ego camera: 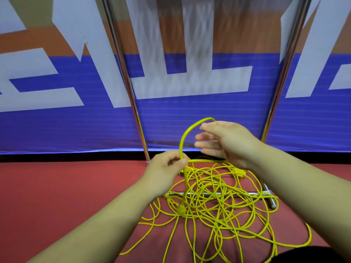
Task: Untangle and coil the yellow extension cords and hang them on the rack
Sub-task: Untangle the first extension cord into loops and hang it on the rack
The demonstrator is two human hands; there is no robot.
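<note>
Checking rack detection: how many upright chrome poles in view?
2. Left pole rises left of centre, right pole right of centre, both before the banner. More may lie outside the frame.

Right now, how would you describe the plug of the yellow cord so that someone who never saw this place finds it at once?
Find the chrome bar lying across the red floor under the yellow tangle. From the left hand, one cord drops down past that bar; the plug is at its lower end. It is a thick rounded lump, while everything around it is thin cord.

No legible txt; banner (190, 114) shows big white letter shapes (cropped).
</note>
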